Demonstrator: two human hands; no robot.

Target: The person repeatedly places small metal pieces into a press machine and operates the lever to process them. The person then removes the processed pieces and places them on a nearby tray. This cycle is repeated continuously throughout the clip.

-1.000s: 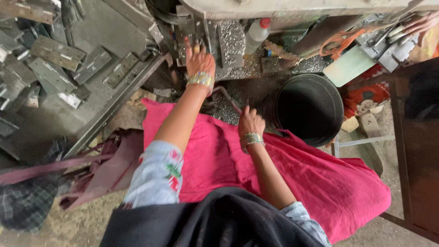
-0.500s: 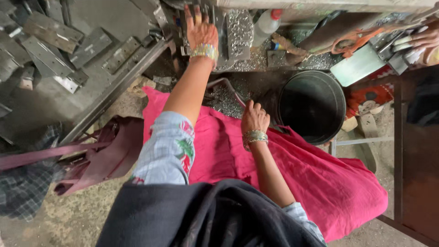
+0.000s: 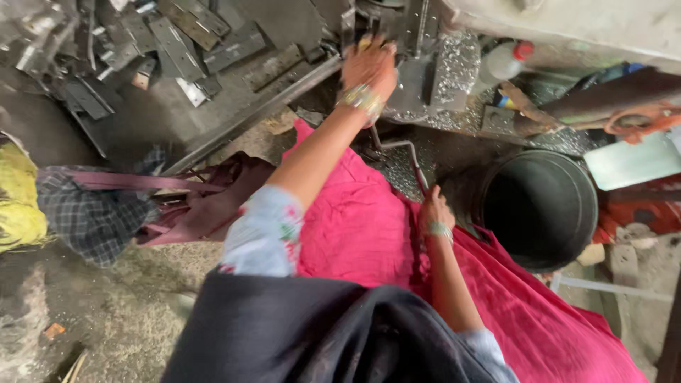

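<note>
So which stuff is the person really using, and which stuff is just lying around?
In use:
- left hand, reaching up to the grey metal machine
- right hand, on the bent metal handle

Just lying about:
- flat metal pieces heaped at the upper left
- dark round bucket
- white bottle with red cap
- checked cloth
- yellow bag

beside the right hand (image 3: 434,211) a dark, dull metal bucket (image 3: 543,206); under both hands soft matt pink cloth (image 3: 362,227); left of the left hand (image 3: 369,67), flat grey metal plates (image 3: 191,35), rough and unpolished.
</note>
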